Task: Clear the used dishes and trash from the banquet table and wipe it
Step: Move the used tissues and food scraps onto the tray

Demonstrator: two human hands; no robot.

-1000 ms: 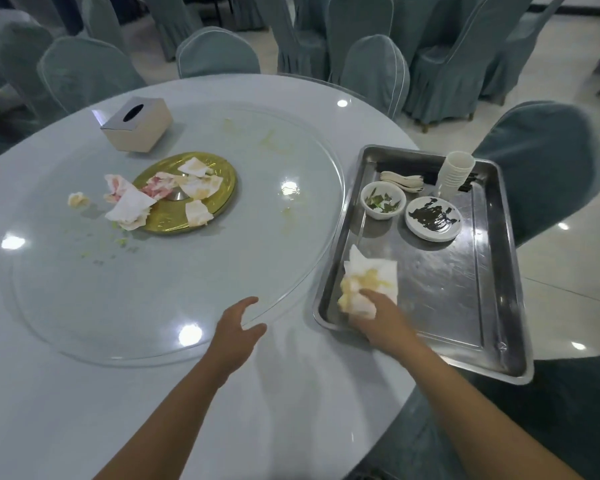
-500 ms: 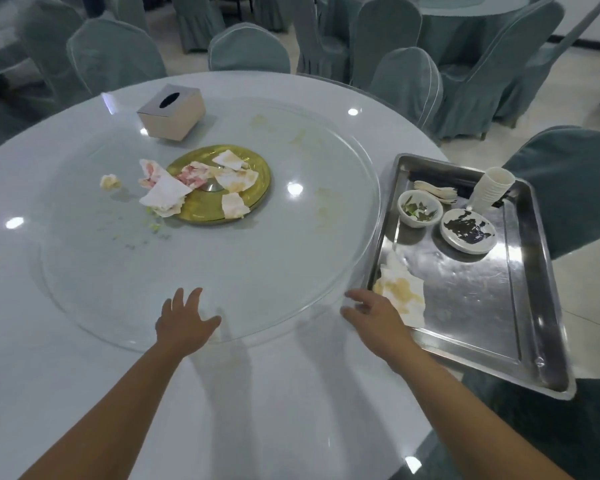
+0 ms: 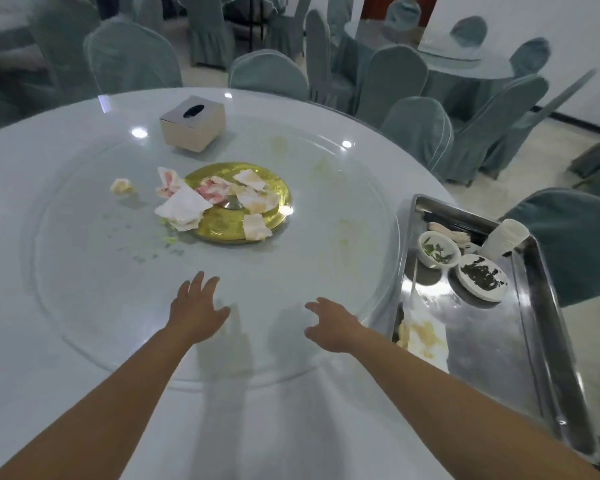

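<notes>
1. Banquet table [image 3: 66, 393] is sitting about half cleared, I'd say. Nothing's been wiped yet: yellowish smears and little green crumbs are still showing on the glass turntable [image 3: 94, 306].
2. Left hand [image 3: 196, 306] is reaching out over the near part of the turntable, fingers spread and straight, holding nothing. Can't tell if it's actually touching the glass or just hovering.
3. Right hand [image 3: 333, 323] is doing much the same just beside it, palm down, fingers loosely apart and slightly bent, also empty. Both forearms are stretching forward toward the middle.
4. Going outward: the gold plate [image 3: 238, 202] in the centre is carrying a pile of crumpled, stained napkins [image 3: 182, 202], some spilling off its left edge, with one balled-up tissue [image 3: 122, 186] lying apart further left. That's clearly what's left to grab.
5. Behind it the tissue box [image 3: 193, 123] is standing upright.
6. Over on the right the steel tray [image 3: 492, 358] is already holding a bowl of greens [image 3: 438, 252], a saucer with dark scraps [image 3: 483, 277], a stack of paper cups [image 3: 506, 237], some spoons [image 3: 449, 232] and a stained napkin [image 3: 420, 336] near its front corner.
</notes>
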